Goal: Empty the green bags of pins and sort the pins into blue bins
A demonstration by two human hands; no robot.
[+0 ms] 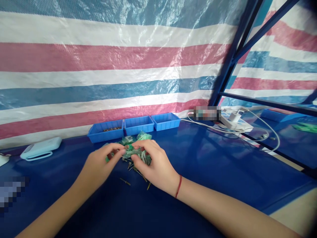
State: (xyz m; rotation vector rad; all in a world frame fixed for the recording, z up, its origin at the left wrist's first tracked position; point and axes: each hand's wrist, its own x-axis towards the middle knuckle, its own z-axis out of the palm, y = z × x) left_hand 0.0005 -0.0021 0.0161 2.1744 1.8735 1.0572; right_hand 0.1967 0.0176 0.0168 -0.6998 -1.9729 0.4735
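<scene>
My left hand is closed, with thumb and forefinger nearly together; what lies in the pinch is too small to make out. Facing it, my right hand has a gap between its curved thumb and forefinger, and its fingertips are beside the green plastic. Under and between both hands is a pile of crumpled clear and green plastic bags, partly hidden by my fingers. Thin metal pins with heads, like rivets or screws, spill from the pile towards me. One loose pin lies apart on the blue tabletop.
Behind the pile stand three blue bins: the left bin holds small brownish parts, beside a middle bin and a right bin. A light blue device lies at left. White cables and a power strip sit at right, near a blue metal frame.
</scene>
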